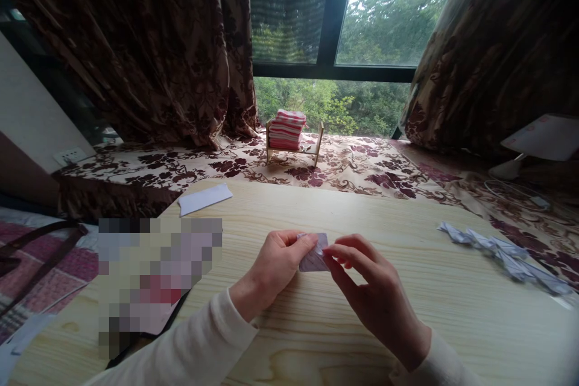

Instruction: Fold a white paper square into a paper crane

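Several folded papers [502, 259] lay seemingly finished at the table's [407, 223] right; the left hand [274, 262] pinched a half-worked paper square [313, 262] above the near middle, the right hand [373, 274] nipping its edge; a white strip [205, 198] looked unworked.

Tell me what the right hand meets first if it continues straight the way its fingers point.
The small paper piece, right at the right hand's fingertips and perhaps already touching them. The left hand, which grips it, looks next in line, though depth is unclear.
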Tool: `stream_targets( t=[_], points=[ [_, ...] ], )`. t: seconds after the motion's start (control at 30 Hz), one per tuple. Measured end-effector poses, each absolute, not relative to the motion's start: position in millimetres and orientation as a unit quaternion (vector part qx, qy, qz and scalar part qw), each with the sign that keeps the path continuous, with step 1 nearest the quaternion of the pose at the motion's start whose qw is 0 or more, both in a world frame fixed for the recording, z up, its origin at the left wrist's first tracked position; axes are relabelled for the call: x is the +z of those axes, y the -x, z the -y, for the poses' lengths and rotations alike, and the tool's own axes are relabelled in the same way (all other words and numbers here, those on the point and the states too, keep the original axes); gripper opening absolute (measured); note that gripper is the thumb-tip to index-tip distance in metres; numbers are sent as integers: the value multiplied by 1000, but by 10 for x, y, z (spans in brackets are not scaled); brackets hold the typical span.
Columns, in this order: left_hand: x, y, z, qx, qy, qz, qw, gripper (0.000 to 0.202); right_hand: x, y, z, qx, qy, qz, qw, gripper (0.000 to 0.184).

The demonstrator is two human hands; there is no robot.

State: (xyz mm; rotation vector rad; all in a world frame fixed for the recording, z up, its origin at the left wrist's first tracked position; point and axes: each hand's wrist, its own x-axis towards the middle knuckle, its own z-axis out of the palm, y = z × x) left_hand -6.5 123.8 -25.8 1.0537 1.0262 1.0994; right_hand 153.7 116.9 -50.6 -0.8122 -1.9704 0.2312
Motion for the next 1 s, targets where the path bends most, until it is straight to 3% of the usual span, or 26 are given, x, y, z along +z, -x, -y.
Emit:
stream_targets(
  t=[1.0],
  points=[
    [-304,72,-1237,433,-549,-421,577,28,-470,-1531,-1172,157,374,774,486,10]
  ],
)
